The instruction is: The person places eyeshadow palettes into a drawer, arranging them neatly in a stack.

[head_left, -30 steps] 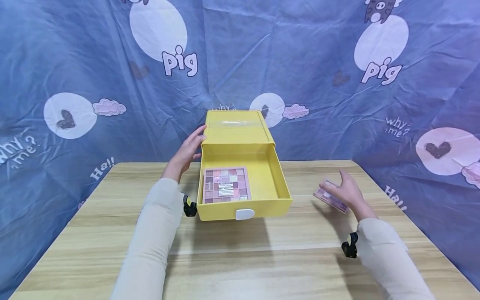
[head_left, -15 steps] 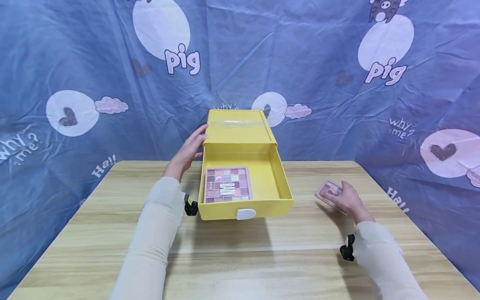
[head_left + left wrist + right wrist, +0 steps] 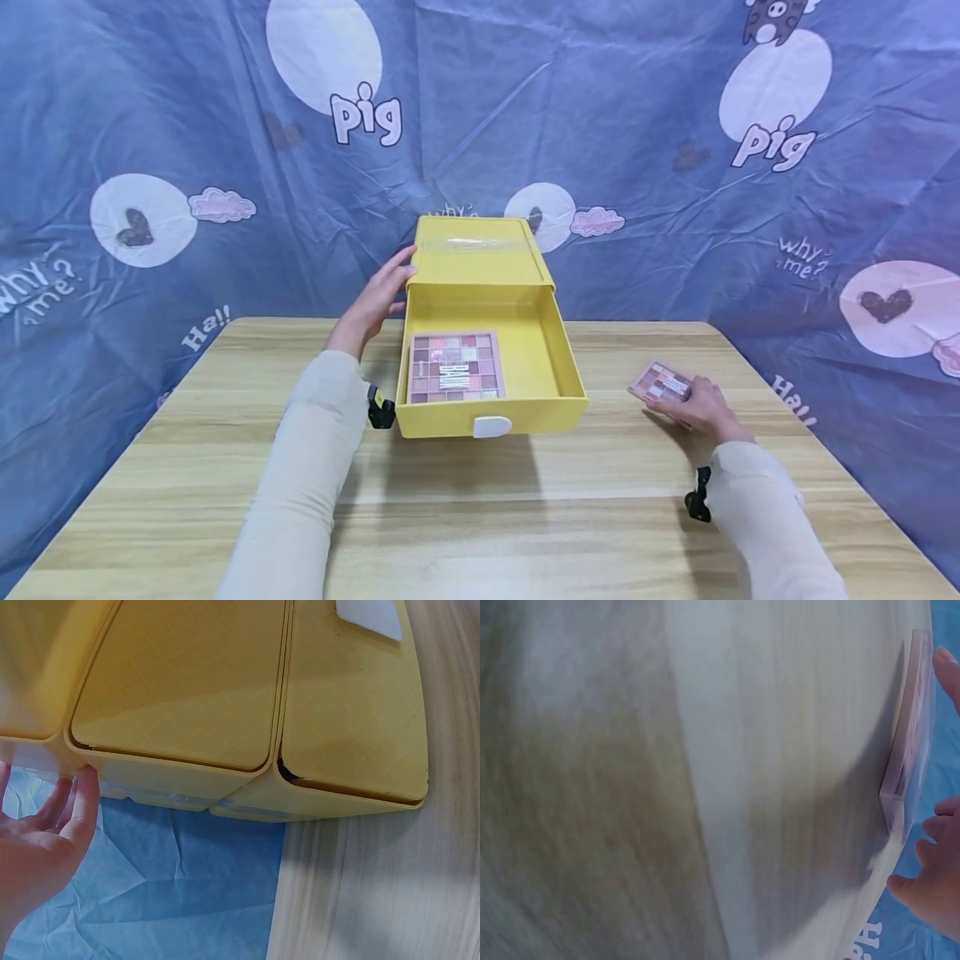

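On the left of a yellow drawer unit (image 3: 476,260), my left hand (image 3: 372,302) rests its fingers against the side and upper edge. The top drawer (image 3: 435,421) is pulled out. A large pink eyeshadow palette (image 3: 453,383) lies in the left part of that drawer. To the right, a smaller eyeshadow palette (image 3: 655,379) lies on the table under my right hand (image 3: 705,410), which covers its right part. In the right wrist view, thumb and fingers are spread near opposite ends of this palette (image 3: 909,735), with a narrow gap showing at the fingers.
The left wrist view shows closed lower drawer fronts (image 3: 180,682), one with a white handle (image 3: 371,616). The wooden table (image 3: 480,533) extends in front. A blue printed cloth (image 3: 480,108) hangs behind it.
My right hand has lowered onto the small palette and shifted toward its near right part, uncovering more of its top. My left hand stays at the drawer unit.
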{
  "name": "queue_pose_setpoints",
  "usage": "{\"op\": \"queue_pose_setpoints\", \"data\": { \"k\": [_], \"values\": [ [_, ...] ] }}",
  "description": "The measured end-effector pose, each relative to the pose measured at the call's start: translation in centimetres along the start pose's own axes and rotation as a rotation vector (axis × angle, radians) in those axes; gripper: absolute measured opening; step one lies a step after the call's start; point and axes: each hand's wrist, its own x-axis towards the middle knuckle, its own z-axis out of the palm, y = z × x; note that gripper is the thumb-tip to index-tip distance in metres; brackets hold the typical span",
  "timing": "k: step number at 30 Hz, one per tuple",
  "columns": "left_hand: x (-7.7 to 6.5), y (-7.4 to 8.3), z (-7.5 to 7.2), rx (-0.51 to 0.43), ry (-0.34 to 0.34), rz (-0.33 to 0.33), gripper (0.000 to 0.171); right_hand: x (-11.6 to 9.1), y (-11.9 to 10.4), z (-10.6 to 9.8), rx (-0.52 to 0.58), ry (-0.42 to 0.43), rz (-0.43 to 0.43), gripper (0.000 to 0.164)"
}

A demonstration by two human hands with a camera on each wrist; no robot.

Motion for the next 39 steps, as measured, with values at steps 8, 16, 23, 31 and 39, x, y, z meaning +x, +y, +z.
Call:
{"op": "queue_pose_setpoints", "data": {
  "k": [8,16,23,31,39],
  "values": [
    [-0.3,0.4,0.2,0.0,-0.001,-0.007,0.052,0.0,0.7,0.3,0.067,-0.027,0.021,0.092],
    [0.0,0.1,0.1,0.005,0.013,-0.008,0.051,0.2,0.8,0.6,0.143,-0.018,0.017,0.082],
    [-0.2,0.4,0.1,0.001,0.004,-0.013,0.052,0.0,1.1,1.0,0.092,-0.02,-0.012,0.087],
    [0.0,0.0,0.0,0.016,-0.01,0.006,0.053,-0.1,1.1,1.1,0.114,-0.004,-0.026,0.08],
    [0.0,-0.3,-0.2,0.022,-0.01,0.042,0.052,0.0,1.2,0.8,0.109,-0.004,0.042,0.085]
  ]
}}
